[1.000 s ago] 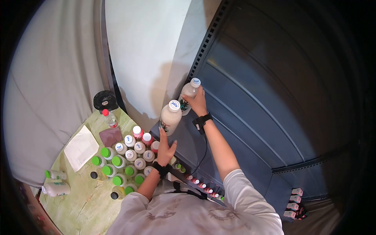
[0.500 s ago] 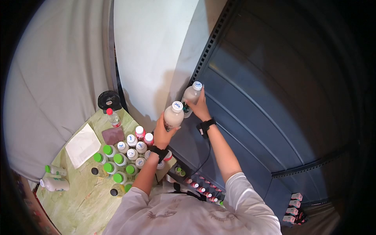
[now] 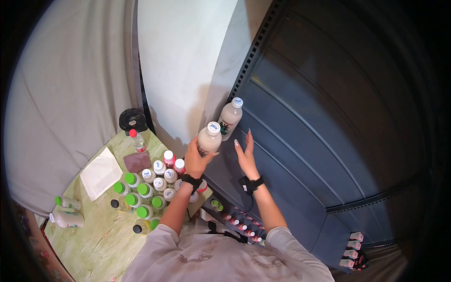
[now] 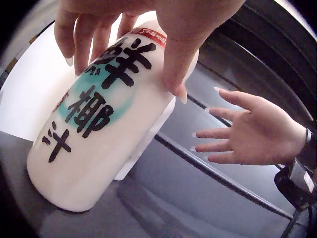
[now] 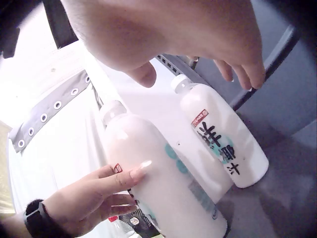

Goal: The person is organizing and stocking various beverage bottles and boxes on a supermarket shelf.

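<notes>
My left hand [image 3: 196,160] grips a large white coconut juice bottle [image 3: 208,141] with a white cap. Thumb and fingers go round its upper body in the left wrist view, where the bottle [image 4: 99,129] shows black characters over a green circle. Its base is at the dark shelf surface. Just behind it, against the corner post, a matching coconut juice bottle [image 3: 230,121] stands upright. To the right of both, my right hand [image 3: 246,154] is held with fingers extended and nothing in it, apart from the second bottle [image 5: 223,131] in the right wrist view.
The grey shelf [image 3: 291,207] has a ribbed back panel [image 3: 319,122] on the right and a white wall [image 3: 178,56] behind. On the green table [image 3: 94,249] at left stand several white-capped and green-capped bottles [image 3: 145,190], near a small black fan [image 3: 132,120].
My right hand has let go of the rear bottle and drawn back towards me. My left hand has moved from low on the front bottle to a grip higher up.
</notes>
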The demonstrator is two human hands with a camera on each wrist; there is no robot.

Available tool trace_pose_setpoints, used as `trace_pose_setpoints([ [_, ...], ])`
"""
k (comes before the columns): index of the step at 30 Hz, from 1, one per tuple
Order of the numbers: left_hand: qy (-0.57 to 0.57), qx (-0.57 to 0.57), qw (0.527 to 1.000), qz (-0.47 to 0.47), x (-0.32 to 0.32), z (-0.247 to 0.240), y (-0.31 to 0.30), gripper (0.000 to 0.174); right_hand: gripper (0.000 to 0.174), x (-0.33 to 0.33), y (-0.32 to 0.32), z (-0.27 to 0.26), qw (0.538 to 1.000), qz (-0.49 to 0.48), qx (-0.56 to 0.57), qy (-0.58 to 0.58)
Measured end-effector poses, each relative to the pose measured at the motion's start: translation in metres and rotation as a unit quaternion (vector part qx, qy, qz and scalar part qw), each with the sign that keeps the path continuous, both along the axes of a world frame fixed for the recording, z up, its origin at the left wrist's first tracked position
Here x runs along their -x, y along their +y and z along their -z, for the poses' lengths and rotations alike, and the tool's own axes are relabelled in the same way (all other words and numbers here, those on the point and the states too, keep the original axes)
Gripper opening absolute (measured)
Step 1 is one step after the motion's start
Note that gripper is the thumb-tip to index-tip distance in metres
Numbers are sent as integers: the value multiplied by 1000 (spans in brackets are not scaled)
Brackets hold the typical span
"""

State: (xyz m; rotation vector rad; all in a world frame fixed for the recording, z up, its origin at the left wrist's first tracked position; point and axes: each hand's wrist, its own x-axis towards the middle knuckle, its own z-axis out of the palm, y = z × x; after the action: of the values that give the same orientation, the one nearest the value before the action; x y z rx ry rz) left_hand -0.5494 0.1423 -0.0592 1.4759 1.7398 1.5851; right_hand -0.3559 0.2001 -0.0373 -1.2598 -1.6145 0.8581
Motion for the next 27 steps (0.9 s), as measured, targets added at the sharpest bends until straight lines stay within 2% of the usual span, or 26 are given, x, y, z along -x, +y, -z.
trace_pose_setpoints([
  [12, 4, 10, 1000, 12, -2, -6, -8, 87, 65, -32, -58, 8, 994, 68, 49, 63],
  [15, 33, 58, 998, 21, -6, -13, -25, 95, 62, -38, -78, 5, 990, 100, 71, 71],
  [18, 74, 6, 997, 18, -17, -8, -55, 94, 58, -52, -94, 9, 988, 104, 80, 78],
  [19, 71, 24, 997, 31, -20, -9, -66, 86, 57, -58, -99, 11, 988, 101, 85, 76],
  [23, 102, 27, 992, 62, -30, -4, -102, 79, 47, -80, -121, 21, 988, 112, 90, 59],
  [26, 99, 82, 988, 91, -37, -3, -127, 76, 42, -97, -137, 28, 987, 119, 92, 62],
  [27, 84, 81, 989, 92, -41, -2, -136, 68, 41, -102, -143, 31, 986, 121, 94, 66],
])
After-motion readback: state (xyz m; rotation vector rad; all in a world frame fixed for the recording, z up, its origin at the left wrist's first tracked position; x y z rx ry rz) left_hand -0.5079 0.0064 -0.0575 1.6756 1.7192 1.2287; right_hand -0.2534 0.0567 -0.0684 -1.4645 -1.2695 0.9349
